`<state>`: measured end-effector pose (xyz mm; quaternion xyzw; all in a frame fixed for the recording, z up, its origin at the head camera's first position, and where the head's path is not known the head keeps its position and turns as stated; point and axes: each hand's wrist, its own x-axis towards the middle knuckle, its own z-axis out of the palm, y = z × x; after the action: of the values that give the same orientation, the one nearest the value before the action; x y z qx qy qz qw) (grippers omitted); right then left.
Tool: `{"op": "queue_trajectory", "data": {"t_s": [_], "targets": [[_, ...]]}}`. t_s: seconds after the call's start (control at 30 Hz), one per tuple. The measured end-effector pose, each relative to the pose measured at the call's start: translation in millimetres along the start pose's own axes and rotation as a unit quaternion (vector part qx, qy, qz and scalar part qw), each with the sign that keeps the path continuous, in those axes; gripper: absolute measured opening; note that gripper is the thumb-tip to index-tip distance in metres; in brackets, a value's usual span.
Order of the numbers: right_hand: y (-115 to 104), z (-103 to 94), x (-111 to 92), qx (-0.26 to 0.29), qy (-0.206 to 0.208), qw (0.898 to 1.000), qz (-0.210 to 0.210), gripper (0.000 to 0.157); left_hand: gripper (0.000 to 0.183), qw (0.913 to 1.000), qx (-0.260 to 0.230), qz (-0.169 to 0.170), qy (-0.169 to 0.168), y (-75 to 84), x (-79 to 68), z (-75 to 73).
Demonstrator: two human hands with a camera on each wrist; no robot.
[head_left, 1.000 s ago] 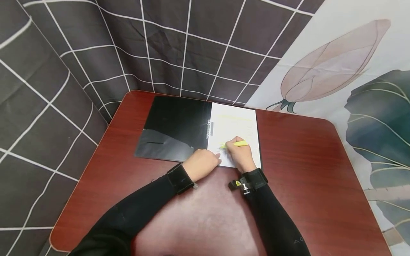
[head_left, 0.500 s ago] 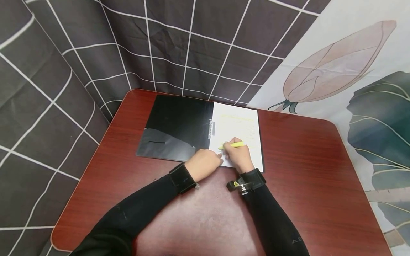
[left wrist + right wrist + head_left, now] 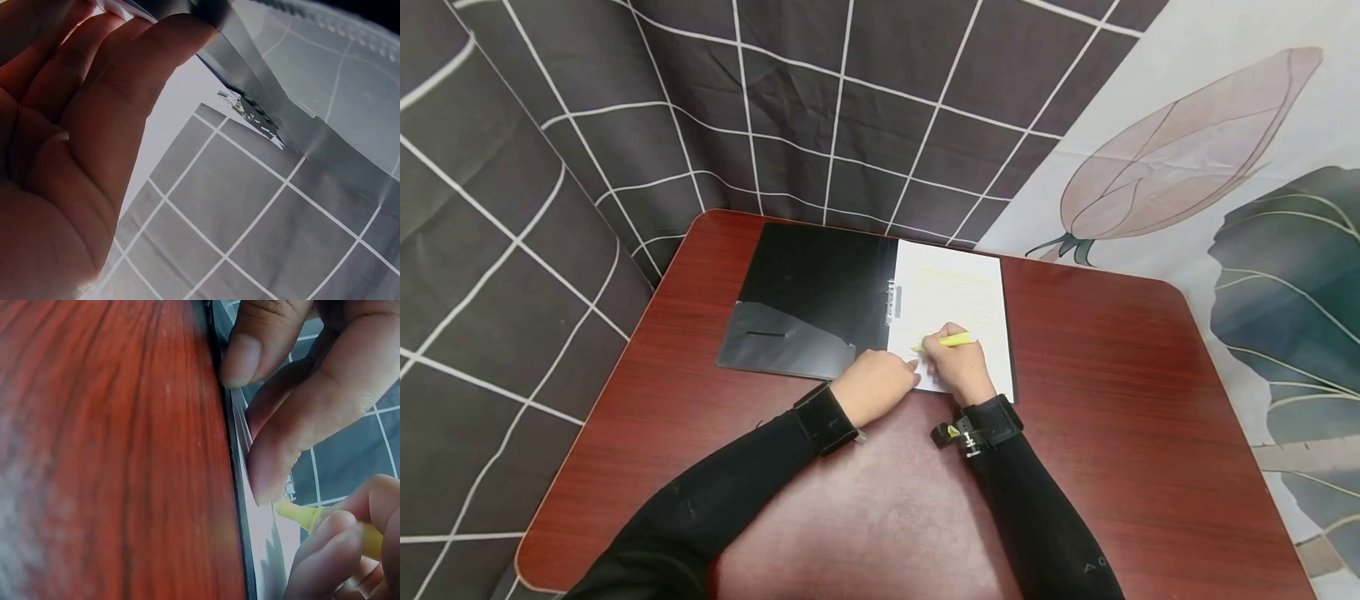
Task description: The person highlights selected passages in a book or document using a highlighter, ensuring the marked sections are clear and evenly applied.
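Note:
A black folder (image 3: 820,271) lies spread on the table, its right side bearing a white printed page (image 3: 951,300) with yellow marked lines near the top. My right hand (image 3: 964,364) grips a yellow highlighter (image 3: 957,339) like a pen, its tip down at the lower left of the page. My left hand (image 3: 874,385) rests at the folder's bottom edge, just left of the tip. In the right wrist view, a fingertip of the left hand (image 3: 300,419) touches the page close to the highlighter's tip (image 3: 284,508), with the thumb by the folder's edge.
A metal clip (image 3: 891,302) runs along the fold beside the page. The folder's left side has a clear pocket (image 3: 782,340). Red-brown tabletop (image 3: 1105,400) surrounds the folder. A dark gridded curtain (image 3: 790,108) hangs behind and to the left.
The right hand and highlighter have shifted slightly left across the page from one second ago. The left hand stays in its place on the page's lower edge.

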<state>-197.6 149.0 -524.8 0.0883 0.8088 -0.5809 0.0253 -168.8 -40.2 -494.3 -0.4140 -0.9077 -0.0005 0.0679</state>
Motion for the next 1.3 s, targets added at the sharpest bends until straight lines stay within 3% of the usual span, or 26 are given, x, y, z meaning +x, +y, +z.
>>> {"op": "queue_trajectory", "data": {"t_s": [0.2, 0.43, 0.6, 0.73, 0.87, 1.1, 1.3], "targets": [[28, -2.7, 21, 0.003, 0.008, 1.0, 0.017, 0.016, 0.019, 0.9999, 0.012, 0.0, 0.011, 0.3, 0.0, -0.6], [5, -4.6, 3, -0.004, 0.011, 0.999, 0.031, 0.014, 0.023, 0.9996, 0.011, -0.006, 0.024, 2.8, -2.4, 0.5], [8, -9.7, 2, 0.018, 0.009, 1.0, 0.011, 0.016, 0.023, 0.9997, 0.007, -0.006, 0.022, 2.8, -0.7, 1.1], [-5, -10.3, -5, -0.002, 0.019, 0.999, 0.03, 0.018, 0.027, 0.9998, 0.002, -0.006, 0.021, 2.5, 0.7, 1.3], [-8, -12.0, -7, -0.012, 0.026, 0.999, 0.037, 0.016, 0.028, 0.9997, -0.001, -0.006, 0.025, 2.8, 0.6, 1.0], [7, -19.2, -4, -0.004, 0.03, 0.999, 0.033, 0.012, 0.029, 0.9998, 0.0, 0.001, 0.021, 3.8, -2.2, -1.6], [-8, -21.0, -10, -0.024, 0.042, 0.997, 0.058, 0.015, 0.028, 0.9995, -0.003, -0.006, 0.032, 3.9, -0.8, -1.6]]}}
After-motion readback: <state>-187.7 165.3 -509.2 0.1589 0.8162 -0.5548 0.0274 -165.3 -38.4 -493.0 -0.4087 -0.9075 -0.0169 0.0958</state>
